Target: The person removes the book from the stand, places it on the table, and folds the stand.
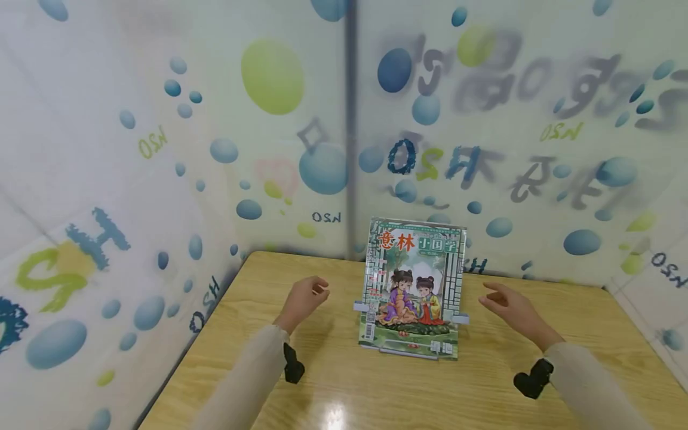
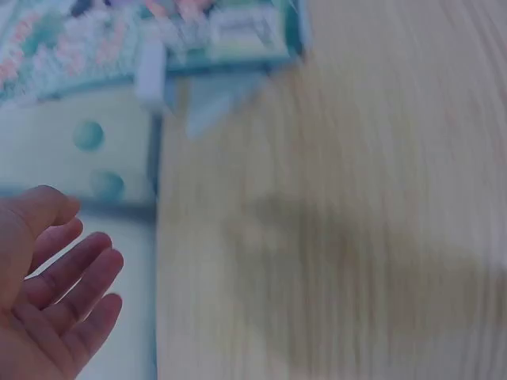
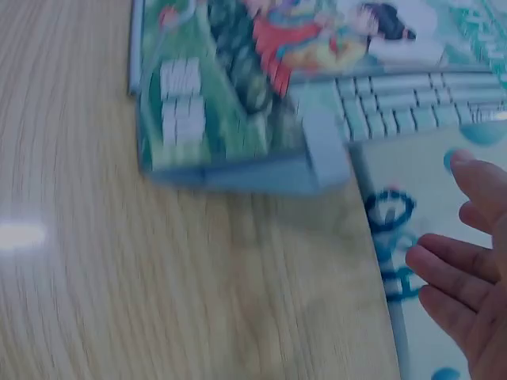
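A magazine (image 1: 414, 286) with two cartoon figures on its cover leans upright on a pale stand (image 1: 408, 353). Small clips (image 1: 460, 319) of the stand hold the magazine at both sides. My left hand (image 1: 305, 298) hovers left of the magazine, apart from it, with relaxed fingers and nothing in them. On the other side, my right hand (image 1: 513, 310) is likewise empty, its fingers loosely bent. The right wrist view shows the stand's clip (image 3: 325, 146) at the cover's edge, and the left wrist view shows the opposite clip (image 2: 150, 75).
The wooden table (image 1: 344, 394) carries the stand near its back edge. Behind it and at the left rise pale curtain-like walls (image 1: 290, 137) with blue and green dots. A black strap device sits on each wrist, such as the left one (image 1: 292, 364).
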A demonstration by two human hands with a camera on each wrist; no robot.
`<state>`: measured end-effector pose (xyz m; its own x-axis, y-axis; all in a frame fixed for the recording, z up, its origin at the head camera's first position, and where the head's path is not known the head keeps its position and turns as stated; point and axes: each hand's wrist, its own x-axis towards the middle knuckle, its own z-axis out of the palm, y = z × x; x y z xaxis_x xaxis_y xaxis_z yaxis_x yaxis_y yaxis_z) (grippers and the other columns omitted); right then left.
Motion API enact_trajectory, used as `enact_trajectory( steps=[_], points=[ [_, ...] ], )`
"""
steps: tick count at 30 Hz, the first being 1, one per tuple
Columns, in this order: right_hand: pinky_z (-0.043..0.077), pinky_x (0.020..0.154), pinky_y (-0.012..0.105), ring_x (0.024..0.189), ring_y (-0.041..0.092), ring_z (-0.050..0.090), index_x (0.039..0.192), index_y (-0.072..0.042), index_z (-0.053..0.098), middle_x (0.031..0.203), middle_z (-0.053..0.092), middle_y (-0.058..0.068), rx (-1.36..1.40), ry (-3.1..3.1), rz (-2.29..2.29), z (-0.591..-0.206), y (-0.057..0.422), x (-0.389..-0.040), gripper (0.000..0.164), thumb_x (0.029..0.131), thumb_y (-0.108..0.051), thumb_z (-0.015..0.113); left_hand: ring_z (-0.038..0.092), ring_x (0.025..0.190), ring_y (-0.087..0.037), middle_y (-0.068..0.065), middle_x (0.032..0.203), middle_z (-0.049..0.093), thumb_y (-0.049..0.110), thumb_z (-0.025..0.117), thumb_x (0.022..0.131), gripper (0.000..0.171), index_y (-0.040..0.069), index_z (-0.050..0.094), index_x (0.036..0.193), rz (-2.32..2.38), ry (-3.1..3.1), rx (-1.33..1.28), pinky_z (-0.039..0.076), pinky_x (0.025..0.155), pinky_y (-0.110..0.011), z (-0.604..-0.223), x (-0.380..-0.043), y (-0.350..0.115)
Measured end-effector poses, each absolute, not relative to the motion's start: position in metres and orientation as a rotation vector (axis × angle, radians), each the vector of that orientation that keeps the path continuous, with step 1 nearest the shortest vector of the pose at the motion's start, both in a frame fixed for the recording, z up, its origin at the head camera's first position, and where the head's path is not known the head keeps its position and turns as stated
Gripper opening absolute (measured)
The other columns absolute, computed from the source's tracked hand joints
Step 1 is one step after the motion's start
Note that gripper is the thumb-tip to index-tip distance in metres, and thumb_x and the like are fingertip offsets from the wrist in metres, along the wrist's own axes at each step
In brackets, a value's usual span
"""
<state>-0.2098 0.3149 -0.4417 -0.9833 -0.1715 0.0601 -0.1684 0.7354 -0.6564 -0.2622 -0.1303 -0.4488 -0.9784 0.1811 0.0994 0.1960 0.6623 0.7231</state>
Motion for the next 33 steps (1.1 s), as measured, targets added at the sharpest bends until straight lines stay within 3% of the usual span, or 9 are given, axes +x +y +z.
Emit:
enact_trajectory(
  steps=[3, 8, 12, 21, 27, 30, 33],
  points=[
    [0.048, 0.076, 0.050, 0.097, 0.039, 0.056, 0.130, 0.007, 0.043, 0.109, 0.058, 0.026, -0.258, 2.922, -1.258, -0.441, 0.300, -0.216, 0.051, 0.094, -0.028, 0.053, 0.058, 0.081, -0.021, -0.007, 0.090, 0.063, 0.013, 0.062, 0.088, 0.020, 0.003, 0.065, 0.105, -1.539, -2.725, -0.368, 0.050, 0.068, -0.034, -0.445, -0.264, -0.108],
    [0.050, 0.075, 0.045, 0.092, 0.034, 0.059, 0.125, 0.007, 0.049, 0.103, 0.061, 0.023, -0.197, 2.908, -1.428, -0.445, 0.282, -0.222, 0.045, 0.092, -0.023, 0.057, 0.060, 0.085, -0.023, -0.012, 0.095, 0.064, 0.013, 0.063, 0.087, 0.027, -0.001, 0.063, 0.110, -1.779, -2.598, -0.373, 0.050, 0.073, -0.035, -0.448, -0.267, -0.078],
    [0.051, 0.074, 0.040, 0.089, 0.031, 0.060, 0.122, 0.006, 0.053, 0.100, 0.062, 0.022, -0.135, 2.928, -1.478, -0.451, 0.271, -0.224, 0.043, 0.090, -0.022, 0.060, 0.061, 0.086, -0.025, -0.014, 0.096, 0.065, 0.010, 0.065, 0.085, 0.028, -0.003, 0.063, 0.109, -1.850, -2.553, -0.304, 0.051, 0.074, -0.034, -0.450, -0.269, -0.063],
    [0.050, 0.076, 0.043, 0.092, 0.033, 0.058, 0.119, 0.005, 0.054, 0.102, 0.062, 0.023, 0.129, 2.860, -1.638, -0.456, 0.258, -0.224, 0.044, 0.087, -0.022, 0.064, 0.061, 0.081, -0.021, -0.012, 0.091, 0.065, 0.007, 0.068, 0.082, 0.024, -0.001, 0.066, 0.104, -1.957, -2.462, -0.221, 0.052, 0.069, -0.031, -0.453, -0.268, -0.043],
    [0.049, 0.078, 0.046, 0.080, 0.018, 0.061, 0.115, 0.006, 0.056, 0.099, 0.063, 0.021, 0.289, 2.803, -1.762, -0.459, 0.250, -0.229, 0.041, 0.085, -0.020, 0.067, 0.060, 0.076, -0.020, -0.012, 0.086, 0.064, 0.005, 0.069, 0.080, 0.022, -0.004, 0.065, 0.100, -1.959, -2.395, -0.123, 0.051, 0.067, -0.031, -0.451, -0.266, -0.037],
    [0.051, 0.074, 0.042, 0.075, 0.014, 0.060, 0.112, 0.006, 0.057, 0.096, 0.063, 0.020, 0.367, 2.817, -1.767, -0.460, 0.247, -0.230, 0.039, 0.084, -0.018, 0.068, 0.060, 0.074, -0.020, -0.013, 0.084, 0.064, 0.006, 0.071, 0.079, 0.021, -0.005, 0.065, 0.097, -1.934, -2.371, -0.068, 0.051, 0.065, -0.031, -0.452, -0.267, -0.036],
    [0.051, 0.066, 0.032, 0.077, 0.019, 0.059, 0.109, 0.006, 0.058, 0.094, 0.063, 0.019, 0.423, 2.836, -1.758, -0.460, 0.244, -0.231, 0.037, 0.083, -0.017, 0.069, 0.060, 0.073, -0.020, -0.013, 0.082, 0.064, 0.005, 0.072, 0.077, 0.022, -0.005, 0.064, 0.095, -1.924, -2.346, -0.013, 0.051, 0.063, -0.030, -0.453, -0.268, -0.034]
  ],
)
